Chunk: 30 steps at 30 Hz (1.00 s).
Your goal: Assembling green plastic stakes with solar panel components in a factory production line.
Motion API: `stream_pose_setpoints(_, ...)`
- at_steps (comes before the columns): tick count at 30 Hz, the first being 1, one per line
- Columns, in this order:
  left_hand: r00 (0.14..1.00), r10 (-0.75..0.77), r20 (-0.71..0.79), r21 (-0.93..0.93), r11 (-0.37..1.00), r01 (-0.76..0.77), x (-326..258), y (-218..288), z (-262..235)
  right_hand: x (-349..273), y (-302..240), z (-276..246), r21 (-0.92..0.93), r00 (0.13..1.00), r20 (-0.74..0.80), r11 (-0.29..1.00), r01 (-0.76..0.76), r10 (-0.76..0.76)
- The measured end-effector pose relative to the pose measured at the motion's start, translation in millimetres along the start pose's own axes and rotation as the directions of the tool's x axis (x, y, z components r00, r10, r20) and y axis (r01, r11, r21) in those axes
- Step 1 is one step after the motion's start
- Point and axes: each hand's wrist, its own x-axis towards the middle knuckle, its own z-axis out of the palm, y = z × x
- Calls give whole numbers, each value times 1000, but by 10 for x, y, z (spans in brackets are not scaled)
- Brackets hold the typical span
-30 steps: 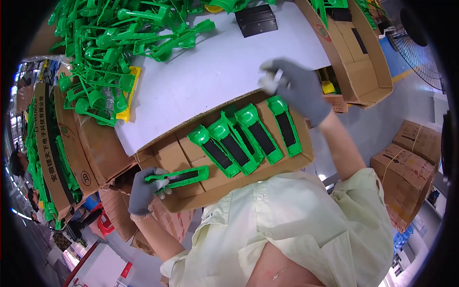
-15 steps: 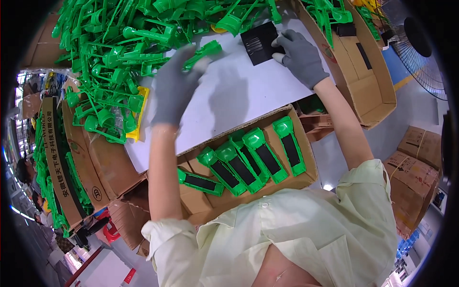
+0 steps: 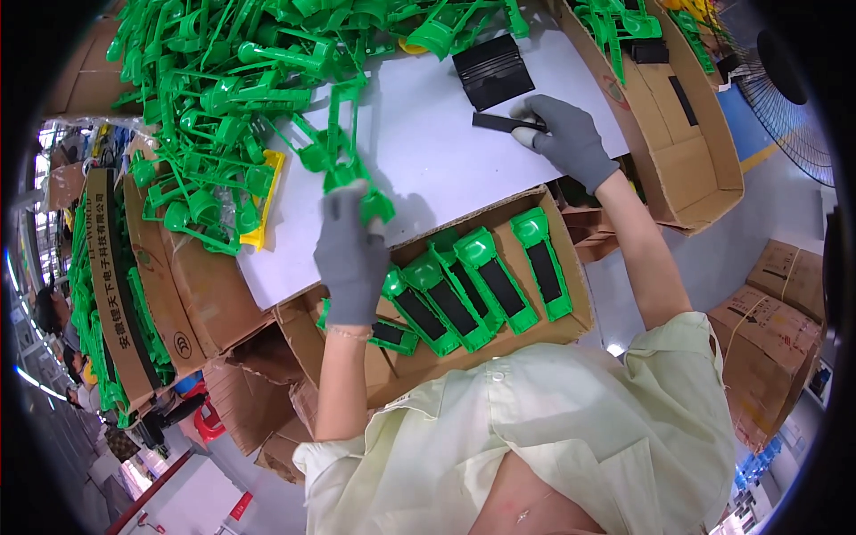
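left hand [image 3: 350, 259]: grey glove, grip clamped on a green plastic part [image 3: 343, 160], held up over the near edge of the tabletop [image 3: 428, 152].
green plastic part: long frame with bars and rounded ends, tilted; top end reaches toward the green pile [image 3: 232, 80], lower end sits in the glove.
right hand [image 3: 568, 138]: grey glove, palm down on the tabletop at the far right; fingers together, pinching one end of a black strip [image 3: 501, 122].
black strip: thin, flat, dark; lies on the white surface, just beside and below the black stack [image 3: 492, 71].
black stack: pile of dark flat pieces, on the tabletop, near the right hand, not touching it as far as visible.
green pile: big tangled heap of the same green mouldings, covers the far left of the tabletop, spills over the left edge.
yellow piece [image 3: 266, 201]: one yellow moulding at the edge of the pile, left of the left hand.
near box [image 3: 571, 303]: open cardboard carton below the tabletop edge, in front of the person; holds a row of green cases with black panels [image 3: 473, 285], lying side by side, angled.
right box [image 3: 704, 152]: open carton to the right of the tabletop, green parts and black pieces at its far end.
fan [image 3: 785, 98]: on the floor, far right.
floor cartons [image 3: 776, 330]: closed brown boxes, lower right.
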Motion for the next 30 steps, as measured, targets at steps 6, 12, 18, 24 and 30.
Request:
stream_pose_setpoints(6,837,-535,117,-108,830,547,-313,-513,-252,-103,-108,55,123,991,-130,991,57,-41)
stream_pose_setpoints(12,910,-270,-315,202,918,342,-84,-542,-469,-226,-343,-40,367,993,-8,924,-105,116)
stream_pose_setpoints(18,864,-487,-129,-659,693,292,532,-440,-904,-381,-560,-144,445,990,-70,892,-78,121)
stream_pose_setpoints(24,807,-115,-579,-369,920,-133,559,-432,-729,-501,-601,-195,486,985,-65,868,-108,159)
stream_pose_setpoints(30,833,138,-536,-5,986,-166,583,-486,-774,-566,-752,-173,484,983,17,859,-168,182)
